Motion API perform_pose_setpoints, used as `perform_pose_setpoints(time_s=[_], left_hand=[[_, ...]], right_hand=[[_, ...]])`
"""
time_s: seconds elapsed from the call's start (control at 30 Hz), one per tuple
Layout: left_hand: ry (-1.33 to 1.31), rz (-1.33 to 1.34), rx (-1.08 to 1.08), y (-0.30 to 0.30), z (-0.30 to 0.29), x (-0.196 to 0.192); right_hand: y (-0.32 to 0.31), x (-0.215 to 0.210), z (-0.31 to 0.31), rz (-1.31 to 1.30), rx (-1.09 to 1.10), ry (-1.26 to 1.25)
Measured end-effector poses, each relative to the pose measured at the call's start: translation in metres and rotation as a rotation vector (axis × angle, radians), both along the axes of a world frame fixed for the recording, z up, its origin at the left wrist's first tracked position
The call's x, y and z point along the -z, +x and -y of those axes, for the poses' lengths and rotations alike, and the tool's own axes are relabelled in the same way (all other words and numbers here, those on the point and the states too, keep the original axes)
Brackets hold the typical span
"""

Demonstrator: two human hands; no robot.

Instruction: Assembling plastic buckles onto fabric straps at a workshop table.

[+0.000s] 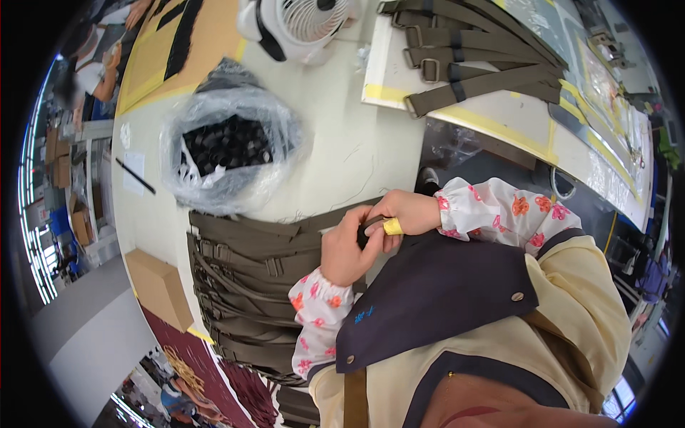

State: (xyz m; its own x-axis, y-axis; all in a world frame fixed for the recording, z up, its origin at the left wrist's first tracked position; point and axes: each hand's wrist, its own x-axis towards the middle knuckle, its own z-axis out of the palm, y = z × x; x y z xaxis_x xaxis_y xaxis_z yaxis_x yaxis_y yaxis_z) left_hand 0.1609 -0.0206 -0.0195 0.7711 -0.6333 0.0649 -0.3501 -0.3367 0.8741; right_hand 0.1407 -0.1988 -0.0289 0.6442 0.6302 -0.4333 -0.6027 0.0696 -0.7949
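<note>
My left hand (344,248) and my right hand (408,212) meet in front of my chest, fingers closed together. Between them they pinch an olive webbing strap (335,216), its end mostly covered by my fingers. A small black piece (363,234) shows between the fingertips; whether it sits around the strap I cannot tell. Yellow tape (392,226) wraps one finger of my right hand. Just left of my hands lies a thick pile of olive straps (246,289) with metal buckles. Beyond it, a clear plastic bag (282,128) holds many small black pieces (228,146).
A white fan (307,28) stands at the far edge. At the upper right, olive straps with buckles and black bands (492,71) lie on a yellow-taped board (457,118). A cardboard box (157,289), dark red straps (246,389) and a black pen (135,176) are at the left.
</note>
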Motion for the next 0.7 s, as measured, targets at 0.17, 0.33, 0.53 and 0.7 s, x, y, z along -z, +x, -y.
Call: perform_pose_setpoints(time_s=[0.17, 0.33, 0.53, 0.7], left_hand=[[0.204, -0.409, 0.070, 0.029, -0.002, -0.029], [0.042, -0.774, 0.329, 0.057, 0.046, -0.049], [0.057, -0.778, 0.385, 0.062, 0.102, -0.056], [0.181, -0.855, 0.375, 0.066, 0.142, -0.069]], right_hand=[[0.006, -0.026, 0.077, 0.019, 0.124, -0.053], [-0.015, -0.049, 0.148, -0.013, 0.407, -0.123], [-0.033, -0.041, 0.192, -0.019, 0.523, -0.080], [-0.041, -0.035, 0.223, -0.019, 0.561, -0.043]])
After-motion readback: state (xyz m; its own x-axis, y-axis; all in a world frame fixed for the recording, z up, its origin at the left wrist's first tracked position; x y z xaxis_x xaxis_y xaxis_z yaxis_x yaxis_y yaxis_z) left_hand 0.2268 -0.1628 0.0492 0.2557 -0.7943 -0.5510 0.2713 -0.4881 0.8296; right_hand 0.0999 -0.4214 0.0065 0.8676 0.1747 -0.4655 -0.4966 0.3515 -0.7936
